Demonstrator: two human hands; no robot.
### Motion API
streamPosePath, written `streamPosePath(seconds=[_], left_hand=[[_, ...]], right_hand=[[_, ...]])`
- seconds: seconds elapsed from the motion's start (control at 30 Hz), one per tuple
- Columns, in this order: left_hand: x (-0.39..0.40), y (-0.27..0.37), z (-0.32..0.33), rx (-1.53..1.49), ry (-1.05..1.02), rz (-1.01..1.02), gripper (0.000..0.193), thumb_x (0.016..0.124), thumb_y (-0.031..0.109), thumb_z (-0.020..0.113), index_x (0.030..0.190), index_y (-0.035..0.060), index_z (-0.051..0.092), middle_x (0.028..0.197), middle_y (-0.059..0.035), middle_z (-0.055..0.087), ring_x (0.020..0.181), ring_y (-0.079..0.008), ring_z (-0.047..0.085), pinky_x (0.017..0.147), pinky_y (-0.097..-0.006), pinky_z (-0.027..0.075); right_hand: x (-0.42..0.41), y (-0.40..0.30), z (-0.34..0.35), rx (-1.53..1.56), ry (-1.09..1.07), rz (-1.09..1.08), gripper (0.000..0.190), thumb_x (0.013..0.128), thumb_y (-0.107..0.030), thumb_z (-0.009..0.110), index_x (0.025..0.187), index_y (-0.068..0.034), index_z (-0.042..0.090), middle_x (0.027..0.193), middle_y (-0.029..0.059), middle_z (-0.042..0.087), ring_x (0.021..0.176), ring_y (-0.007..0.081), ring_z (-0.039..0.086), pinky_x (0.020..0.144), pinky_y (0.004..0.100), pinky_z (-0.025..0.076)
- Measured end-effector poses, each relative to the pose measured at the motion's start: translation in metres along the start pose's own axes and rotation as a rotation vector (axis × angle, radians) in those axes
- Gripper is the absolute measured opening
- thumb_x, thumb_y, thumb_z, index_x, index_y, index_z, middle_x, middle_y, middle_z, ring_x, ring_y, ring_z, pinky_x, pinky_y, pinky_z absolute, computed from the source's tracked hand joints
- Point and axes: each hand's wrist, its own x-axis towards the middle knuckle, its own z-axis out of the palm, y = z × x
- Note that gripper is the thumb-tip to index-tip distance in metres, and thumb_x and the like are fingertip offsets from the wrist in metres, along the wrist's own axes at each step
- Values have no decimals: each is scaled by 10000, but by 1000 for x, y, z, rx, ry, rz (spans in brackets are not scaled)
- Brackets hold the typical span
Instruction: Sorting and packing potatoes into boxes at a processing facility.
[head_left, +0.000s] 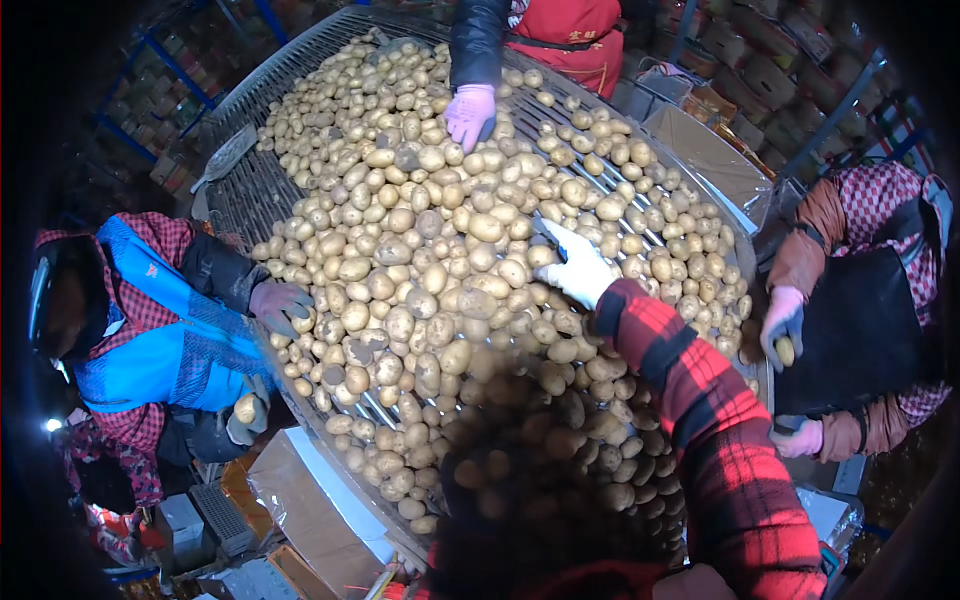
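My right hand (581, 264), in a white glove with dark fingertips, reaches over a large heap of potatoes (420, 225). Its thumb and fingers are spread apart. A pale potato (541, 256) lies in the gap between them, with no clear grip on it. A red-and-black plaid sleeve (720, 397) covers this arm. My left hand is out of view. The potatoes rest on a slatted metal sorting table (255, 191), some with dark soil on them. A dark blurred shape (540, 480) close to the camera hides part of the heap before me.
Co-workers' gloved hands touch the heap at the far side (471, 116) and left (281, 307). Hands holding potatoes are at the left (249, 412) and right (782, 326). A scoop (225, 157) lies on the slats. Film-lined cardboard boxes stand lower left (311, 502) and upper right (709, 161).
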Motion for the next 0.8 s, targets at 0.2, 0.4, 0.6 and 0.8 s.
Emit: streamPosePath(seconds=[0.2, 0.4, 0.6, 0.8], left_hand=[[3, 1, -1, 23, -13, -28, 529, 1118, 450, 410, 1407, 24, 532, 1340, -129, 634, 1180, -263, 645, 972, -453, 558], [5, 4, -9, 11, 12, -26, 542, 1120, 463, 398, 1411, 24, 529, 1346, -128, 627, 1182, -263, 642, 970, -454, 562], [5, 9, -14, -10, 53, -7, 555, 1121, 475, 386, 1414, 25, 525, 1352, -126, 620, 1184, -262, 639, 968, -455, 566], [1, 12, -22, -35, 98, 27, 568, 1122, 487, 375, 1418, 25, 521, 1358, -125, 613, 1185, -261, 636, 966, -456, 570]], right_hand=[[-24, -41, 10, 199, -26, 73, 737, 875, -164, 791, 1548, -59, 509, 1274, 91, 680, 1091, 190, 654, 975, 335, 546], [-15, -32, 19, 1403, -296, 477, 398, 1060, -220, 619, 1435, -100, 559, 1328, 85, 633, 1106, 236, 666, 892, 420, 597], [106, -26, 36, -98, 91, -138, 352, 955, -205, 605, 1272, -91, 706, 1154, 162, 746, 922, 344, 738, 807, 434, 594], [219, -22, 62, -1061, -61, -210, 456, 958, -143, 570, 1398, -212, 668, 1508, 173, 547, 1363, 361, 559, 1105, 505, 495]])
